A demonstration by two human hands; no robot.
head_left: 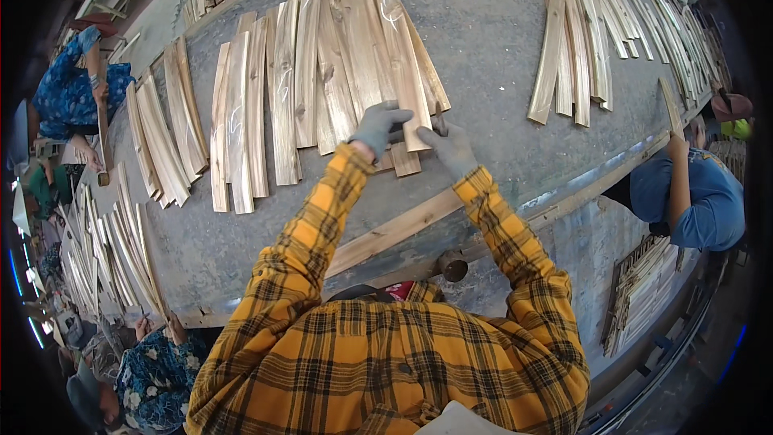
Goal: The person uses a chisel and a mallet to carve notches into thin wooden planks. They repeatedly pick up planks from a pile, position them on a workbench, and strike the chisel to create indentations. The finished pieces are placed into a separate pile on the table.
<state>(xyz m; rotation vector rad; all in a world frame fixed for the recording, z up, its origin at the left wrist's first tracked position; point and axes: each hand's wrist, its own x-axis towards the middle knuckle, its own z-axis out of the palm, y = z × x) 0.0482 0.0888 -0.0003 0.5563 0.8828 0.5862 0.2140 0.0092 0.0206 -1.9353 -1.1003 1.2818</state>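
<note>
Both my hands wear grey gloves and reach out over a grey worktable (491, 40). My left hand (378, 126) presses on the near end of a light wooden slat (398, 48) in a fanned row of slats. My right hand (449, 145) is closed around a small dark tool (440, 119) held upright beside that slat's end. A short wood piece (405, 161) lies just under my hands. My sleeves are yellow and black plaid.
Further slat rows (241, 113) lie to the left, another group (576, 48) to the right. A long wooden strip (394, 229) runs along the table's near edge. A person in blue (692, 193) works at the right; others sit at the left and lower left.
</note>
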